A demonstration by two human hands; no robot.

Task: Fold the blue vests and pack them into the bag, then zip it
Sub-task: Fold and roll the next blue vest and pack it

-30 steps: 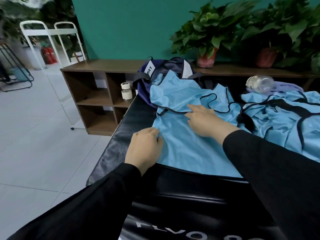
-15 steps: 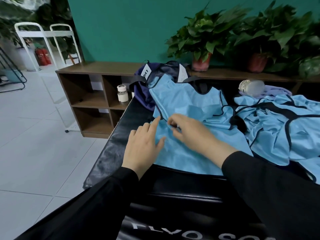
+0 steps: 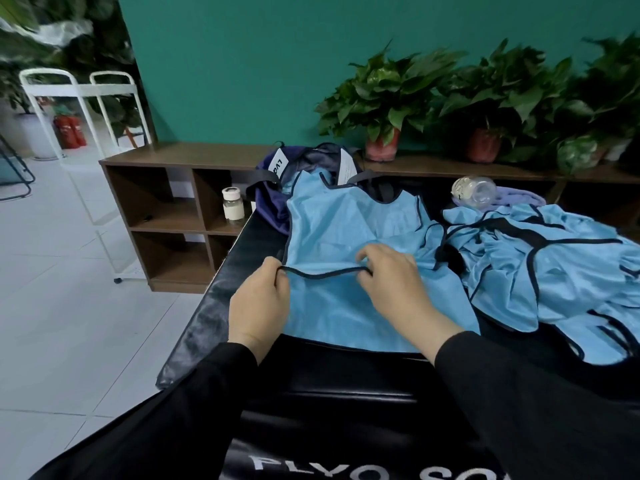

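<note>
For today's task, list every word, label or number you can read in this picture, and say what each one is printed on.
"FLYO SO", cut off by the frame edge: white letters on the black surface nearest the camera.
"LVG", partly hidden: white tag on the dark blue bag.
Second white tag: print too small to read.
Small jar: no legible label.

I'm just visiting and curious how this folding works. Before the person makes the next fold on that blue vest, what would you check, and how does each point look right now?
1. Left hand pinches the black-trimmed edge of the blue vest: ok.
2. Right hand holds the same trim at its other end: ok.
3. Vest lies spread on the black table: mostly ok, some wrinkles near the middle.
4. Pile of other vests kept apart: not ok, it touches the spread vest's right side.
5. Dark blue bag within reach behind the vest: ok.
6. Bag open for packing: cannot tell.
</note>
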